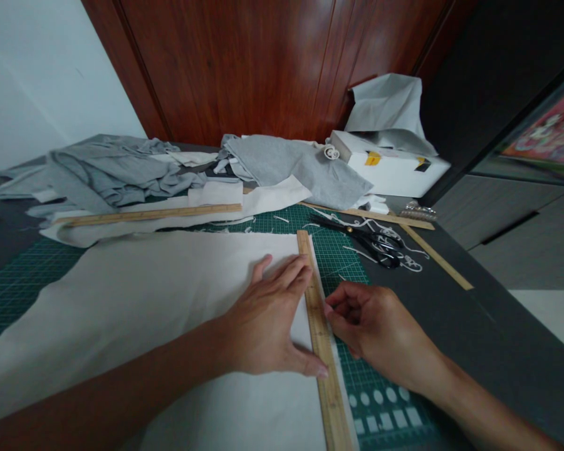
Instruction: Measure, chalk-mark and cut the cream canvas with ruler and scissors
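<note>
Two hands: left hand (267,322) pins ruler (320,338) along cloth (136,307) edge.

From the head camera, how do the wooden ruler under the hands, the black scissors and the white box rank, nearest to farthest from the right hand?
1. Wooden ruler, touching the right hand on its left side.
2. Black scissors, beyond the hand on the green cutting mat's far edge.
3. White box, farthest, at the table's back right.

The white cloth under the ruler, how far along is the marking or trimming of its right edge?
Done: white cloth is spread on the cutting mat, wooden ruler along its edge. In hand: left hand pins the ruler; right hand pinches beside it. Left: scissors lie unused.
</note>
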Demonstrator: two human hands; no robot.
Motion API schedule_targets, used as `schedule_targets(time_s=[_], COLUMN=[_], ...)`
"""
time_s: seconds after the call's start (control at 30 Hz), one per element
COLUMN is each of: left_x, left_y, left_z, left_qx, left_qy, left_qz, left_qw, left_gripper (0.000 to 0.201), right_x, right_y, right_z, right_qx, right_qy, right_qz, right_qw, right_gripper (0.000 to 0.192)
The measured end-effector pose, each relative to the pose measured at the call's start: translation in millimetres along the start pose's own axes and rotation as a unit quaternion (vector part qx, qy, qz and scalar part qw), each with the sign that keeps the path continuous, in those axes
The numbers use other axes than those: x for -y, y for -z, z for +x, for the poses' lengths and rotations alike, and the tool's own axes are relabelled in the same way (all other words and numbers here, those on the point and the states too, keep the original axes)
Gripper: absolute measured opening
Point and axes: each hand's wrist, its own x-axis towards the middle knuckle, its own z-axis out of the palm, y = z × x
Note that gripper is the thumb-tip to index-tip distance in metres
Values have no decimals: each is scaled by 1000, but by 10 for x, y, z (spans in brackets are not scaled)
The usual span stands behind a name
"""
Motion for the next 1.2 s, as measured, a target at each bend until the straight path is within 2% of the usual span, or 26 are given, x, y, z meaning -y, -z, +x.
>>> schedule_targets(time_s=[0.23, 0.47, 0.67, 0.9, 1.0, 1.2], left_x=[-12, -13, 3, 12, 9, 22], left_y=[22, 10, -1, -18, -19, -43], left_z=[-8, -8, -23, -21, -19, -29], left_qx=[9, 5, -2, -5, -4, -13], left_qy=[4, 4, -2, -8, -7, -9], left_qz=[5, 1, 7, 17, 15, 14], left_qw=[1000, 1000, 1000, 1000, 1000, 1000], left_gripper=[126, 125, 122, 122, 120, 122], right_x=[6, -2, 31, -134, -200, -157], right_y=[-55, -99, -127, -190, -207, -230], right_z=[-158, -294, -391, -546, -618, -746], right_qx=[2, -2, -7, -15, 2, -3], right_qy=[-7, -12, -26, -14, -23, -30], right_qz=[-2, 26, -11, -19, -19, -15], right_qw=[1000, 1000, 1000, 1000, 1000, 999], right_gripper=[16, 12, 25, 22, 26, 20])
